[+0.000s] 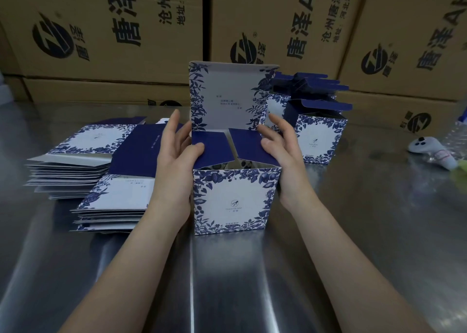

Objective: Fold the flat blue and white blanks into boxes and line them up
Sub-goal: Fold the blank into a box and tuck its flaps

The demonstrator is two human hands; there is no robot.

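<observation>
Both thumbs point(195, 147) are pressing the two dark blue inner flaps point(250, 145) down, the other fingers lying loosely spread, as the left hand point(174, 160) and right hand point(280, 153) are flanking the blue-and-white floral cardboard box point(235, 201) standing on the steel table point(353, 219). Light thin card, it is probably denting easily, so the side walls are offering the safest hold. Brown cartons point(101, 29) behind are showing "唐泽"; the box's small print is looking too blurred to read.

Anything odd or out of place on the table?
Minor only. Both blank stacks are fanned, edges not flush. A white controller-like gadget lies far right beside clear plastic, unrelated to folding. The box being folded looks undamaged.
</observation>
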